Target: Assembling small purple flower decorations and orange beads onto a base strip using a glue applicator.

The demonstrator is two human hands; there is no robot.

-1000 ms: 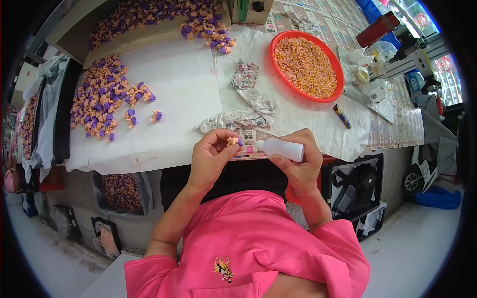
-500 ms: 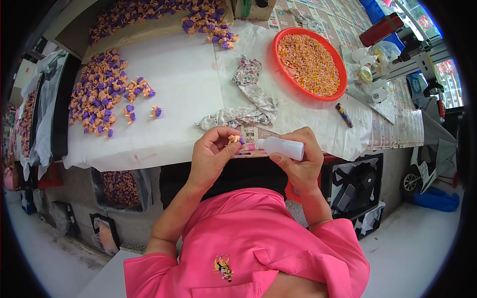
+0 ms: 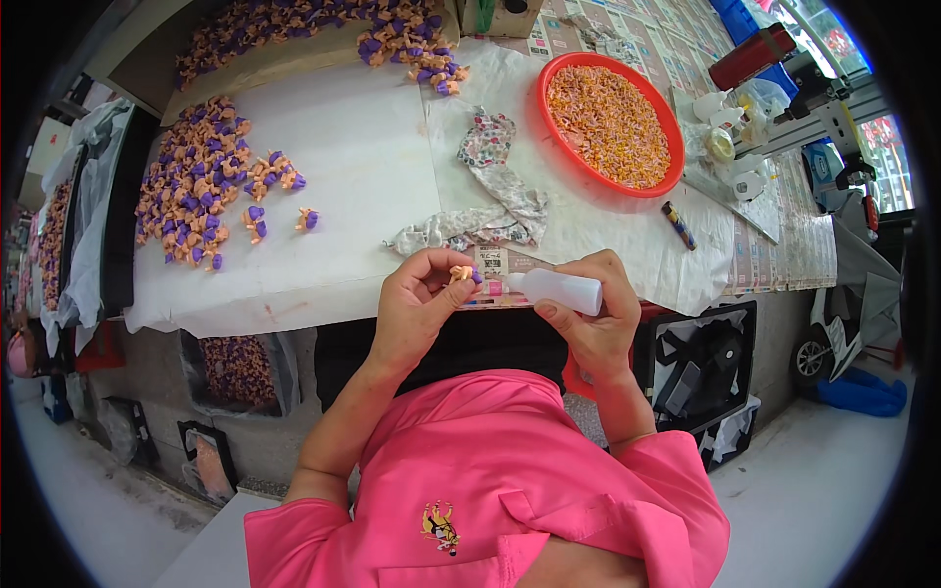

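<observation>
Between thumb and fingers, my left hand (image 3: 417, 306) pinches a small peach-and-purple plastic figure (image 3: 465, 274) at the table's near edge. My right hand (image 3: 603, 318) is wrapped round a white squeeze bottle (image 3: 557, 290), held nearly level. Its narrow tip points left toward the figure, with a small gap between them. Beyond my hands lies a crumpled floral cloth strip (image 3: 500, 191). On the white sheet to the left sits a heap of similar figures (image 3: 196, 186), with a few loose ones (image 3: 308, 219) beside it.
A red round basin (image 3: 676, 147) at the right holds many tiny peach and yellow pieces. Near it lies a dark patterned tube (image 3: 678, 226). White bottles (image 3: 720, 116) and a metal stand (image 3: 833, 118) are farther right. More figures (image 3: 294, 29) lie along the back.
Almost nothing differs. My right hand and the bottle have shifted very slightly to the right; my left hand keeps its pinch on the figure.
</observation>
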